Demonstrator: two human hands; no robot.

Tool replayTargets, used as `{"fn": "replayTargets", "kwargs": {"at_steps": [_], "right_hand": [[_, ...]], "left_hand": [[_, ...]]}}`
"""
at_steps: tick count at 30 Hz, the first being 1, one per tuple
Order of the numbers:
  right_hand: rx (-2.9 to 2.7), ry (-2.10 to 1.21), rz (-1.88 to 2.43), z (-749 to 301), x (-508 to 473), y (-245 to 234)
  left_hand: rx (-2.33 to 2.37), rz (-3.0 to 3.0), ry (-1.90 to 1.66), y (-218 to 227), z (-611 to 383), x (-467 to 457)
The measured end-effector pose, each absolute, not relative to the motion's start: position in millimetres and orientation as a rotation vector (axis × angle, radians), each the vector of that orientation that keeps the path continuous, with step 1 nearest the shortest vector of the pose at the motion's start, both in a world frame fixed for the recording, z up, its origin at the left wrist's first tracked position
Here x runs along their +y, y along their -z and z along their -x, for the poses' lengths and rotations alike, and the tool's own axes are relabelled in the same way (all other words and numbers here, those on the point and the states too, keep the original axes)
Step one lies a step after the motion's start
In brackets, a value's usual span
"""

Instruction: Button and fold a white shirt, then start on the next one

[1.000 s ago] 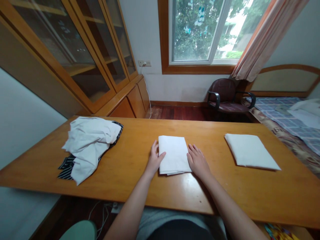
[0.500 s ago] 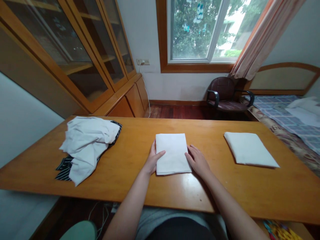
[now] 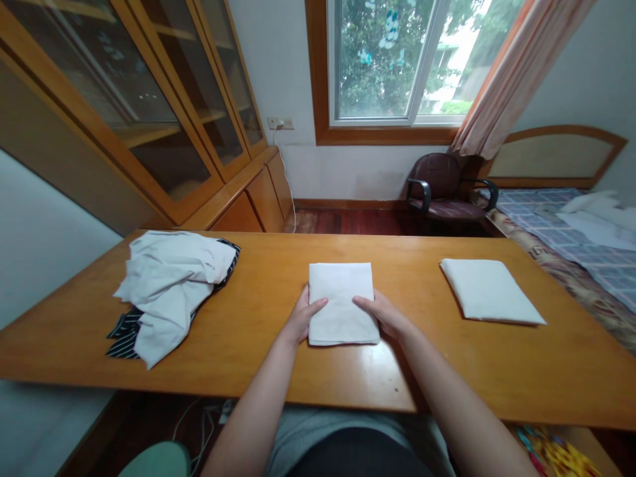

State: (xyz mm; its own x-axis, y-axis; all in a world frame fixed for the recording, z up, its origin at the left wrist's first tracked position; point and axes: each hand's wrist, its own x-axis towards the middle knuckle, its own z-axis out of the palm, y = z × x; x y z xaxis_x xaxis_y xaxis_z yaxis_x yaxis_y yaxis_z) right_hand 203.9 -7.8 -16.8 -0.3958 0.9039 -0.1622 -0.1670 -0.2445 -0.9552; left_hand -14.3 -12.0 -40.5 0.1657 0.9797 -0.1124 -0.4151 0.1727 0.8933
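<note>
In front of me a white cloth folded into a neat rectangle (image 3: 340, 281) is gripped from both sides. My left hand (image 3: 301, 317) has its thumb on top of the left edge, with the other fingers tucked beneath and hidden. From the right, my right hand (image 3: 387, 314) holds the opposite edge the same way, thumb on top. Another folded white cloth (image 3: 491, 289) lies flat toward the right end of the table. On the left rests a crumpled heap of white cloth (image 3: 169, 278) with dark striped fabric (image 3: 127, 331) showing under it.
The wooden table (image 3: 268, 371) spans the view, its near edge close to my body. Beyond it stand a glass-door cabinet (image 3: 199, 146), a dark red armchair (image 3: 442, 185) and a bed (image 3: 561, 218). A green stool (image 3: 159, 460) is below the table at left.
My right hand has gone from resting beside the folded cloth to gripping its right edge, thumb now on top. My left hand keeps its hold. The view has shifted slightly.
</note>
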Motion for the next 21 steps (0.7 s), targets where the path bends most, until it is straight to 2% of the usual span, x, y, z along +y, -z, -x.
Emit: {"fn": "replayTargets", "kwargs": {"at_steps": [12, 21], "right_hand": [[-1.162, -1.557, 1.040, -203, -2, 38], [-1.423, -1.074, 1.389, -209, 2, 64]], "left_hand": [[1.035, -0.972, -1.246, 46, 7, -5], [1.230, -1.125, -1.260, 63, 5, 1]]}}
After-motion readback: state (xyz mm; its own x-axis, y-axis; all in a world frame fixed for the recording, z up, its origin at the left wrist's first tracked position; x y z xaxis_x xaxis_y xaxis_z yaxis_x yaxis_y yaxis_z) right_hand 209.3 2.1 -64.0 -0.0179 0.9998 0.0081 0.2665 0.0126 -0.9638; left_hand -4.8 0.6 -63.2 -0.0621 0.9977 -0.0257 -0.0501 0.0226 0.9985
